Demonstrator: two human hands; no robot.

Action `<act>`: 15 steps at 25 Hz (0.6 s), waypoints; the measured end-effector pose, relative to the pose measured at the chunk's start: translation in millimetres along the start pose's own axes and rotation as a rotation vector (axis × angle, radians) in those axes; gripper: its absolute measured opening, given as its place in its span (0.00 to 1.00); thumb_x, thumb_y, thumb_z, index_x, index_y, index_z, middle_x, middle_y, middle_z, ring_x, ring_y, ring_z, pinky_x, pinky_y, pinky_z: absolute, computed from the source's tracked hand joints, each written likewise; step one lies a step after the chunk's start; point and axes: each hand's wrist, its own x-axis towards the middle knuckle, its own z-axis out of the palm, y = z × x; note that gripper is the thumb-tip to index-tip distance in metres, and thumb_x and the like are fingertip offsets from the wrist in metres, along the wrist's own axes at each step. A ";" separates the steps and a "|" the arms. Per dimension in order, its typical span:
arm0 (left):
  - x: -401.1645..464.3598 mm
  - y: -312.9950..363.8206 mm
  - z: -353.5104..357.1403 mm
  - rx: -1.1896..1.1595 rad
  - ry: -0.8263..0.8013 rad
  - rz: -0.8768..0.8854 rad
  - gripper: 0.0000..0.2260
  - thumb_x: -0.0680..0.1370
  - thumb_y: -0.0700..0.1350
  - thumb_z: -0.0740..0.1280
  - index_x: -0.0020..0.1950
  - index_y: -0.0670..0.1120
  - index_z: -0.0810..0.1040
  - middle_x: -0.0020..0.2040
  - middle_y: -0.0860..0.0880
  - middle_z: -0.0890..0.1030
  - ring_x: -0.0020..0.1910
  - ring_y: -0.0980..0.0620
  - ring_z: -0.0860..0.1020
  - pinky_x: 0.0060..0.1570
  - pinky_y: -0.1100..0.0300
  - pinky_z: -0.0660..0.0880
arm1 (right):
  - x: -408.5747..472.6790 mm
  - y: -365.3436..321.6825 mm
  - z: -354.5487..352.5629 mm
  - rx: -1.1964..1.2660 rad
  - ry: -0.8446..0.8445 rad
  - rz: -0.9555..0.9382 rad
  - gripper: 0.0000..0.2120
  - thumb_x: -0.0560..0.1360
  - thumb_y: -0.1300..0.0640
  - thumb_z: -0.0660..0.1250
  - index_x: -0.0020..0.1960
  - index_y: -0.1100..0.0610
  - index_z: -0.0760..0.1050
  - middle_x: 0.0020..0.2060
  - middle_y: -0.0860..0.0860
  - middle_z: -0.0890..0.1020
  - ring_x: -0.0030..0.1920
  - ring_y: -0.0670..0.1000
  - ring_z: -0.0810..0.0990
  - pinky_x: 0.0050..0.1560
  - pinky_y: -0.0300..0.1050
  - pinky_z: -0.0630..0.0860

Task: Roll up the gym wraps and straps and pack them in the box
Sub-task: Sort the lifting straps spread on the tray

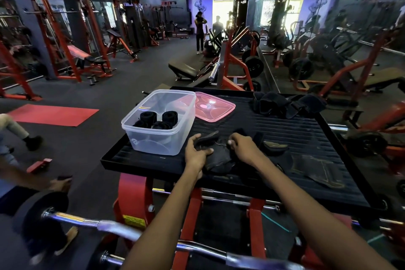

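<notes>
At the table's (153, 163) near edge, both hands grip one black strap (215, 159): left hand (197, 152) curled over its left end, right hand (242, 146) pinching the top. Just left, the clear box (161, 138) holds rolled wraps (156, 120), pink lid (215, 106) behind it.

Two bare forearms come into the picture from the bottom edge. No sleeve covers them up to where the frame cuts them, and no watch, band or glove is on either wrist. The left hand (197, 151) and the right hand (243, 149) are also bare. No ring is visible on the fingers (207, 151). The fingernails are short, and one looks pale on the right hand.
</notes>
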 end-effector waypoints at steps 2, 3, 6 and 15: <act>5.4 -1.2 -2.4 -0.019 0.161 -0.031 0.25 0.68 0.25 0.68 0.56 0.49 0.74 0.56 0.44 0.79 0.50 0.48 0.76 0.57 0.52 0.77 | 0.9 3.7 -22.2 -0.037 -0.134 -0.055 0.17 0.73 0.68 0.57 0.57 0.56 0.75 0.52 0.56 0.82 0.55 0.58 0.79 0.56 0.45 0.72; 8.2 -1.8 -2.6 -0.028 0.218 -0.043 0.24 0.68 0.26 0.69 0.54 0.50 0.74 0.54 0.44 0.79 0.49 0.48 0.76 0.56 0.53 0.77 | -1.0 2.8 -34.3 -0.158 -0.217 -0.086 0.20 0.71 0.68 0.56 0.58 0.53 0.75 0.53 0.52 0.82 0.56 0.55 0.78 0.60 0.46 0.69; 9.5 -1.3 -2.2 -0.039 0.265 -0.033 0.23 0.67 0.25 0.69 0.53 0.50 0.75 0.53 0.45 0.79 0.48 0.49 0.76 0.52 0.55 0.77 | -7.9 1.5 -53.3 -0.654 -0.372 -0.047 0.20 0.71 0.61 0.61 0.59 0.46 0.75 0.58 0.48 0.78 0.62 0.52 0.73 0.68 0.57 0.57; 6.3 -3.2 -2.8 0.158 0.218 0.028 0.21 0.69 0.29 0.69 0.59 0.44 0.75 0.57 0.45 0.79 0.51 0.50 0.77 0.50 0.62 0.73 | -26.3 8.7 -36.9 -0.020 0.441 0.071 0.14 0.76 0.59 0.61 0.60 0.58 0.77 0.51 0.57 0.82 0.51 0.59 0.80 0.51 0.46 0.74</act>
